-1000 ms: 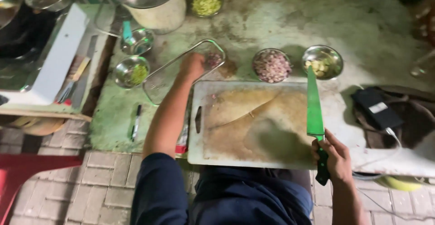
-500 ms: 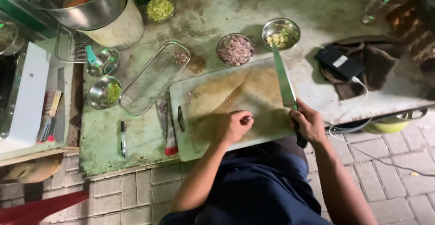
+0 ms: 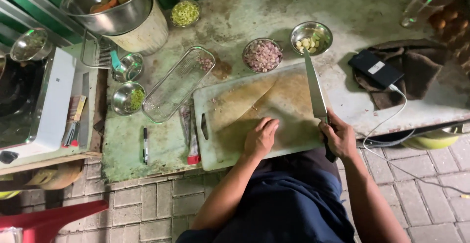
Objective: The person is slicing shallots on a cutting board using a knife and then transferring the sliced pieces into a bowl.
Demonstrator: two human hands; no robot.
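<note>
Flat clear packet with red end [image 3: 191, 140] lower centre beside the cutting board [image 3: 230, 106], dark box with white label [image 3: 375, 68] at right on cloth, left hand [image 3: 261, 136] fingers curled, resting on board, right hand [image 3: 339, 136] fist closed around knife [image 3: 315, 92], blade over board toward upper centre.

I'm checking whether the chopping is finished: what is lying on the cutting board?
The cutting board holds only the left hand, resting flat near its front edge, and the knife blade held by the right hand. Anything under the left hand is hidden.
</note>
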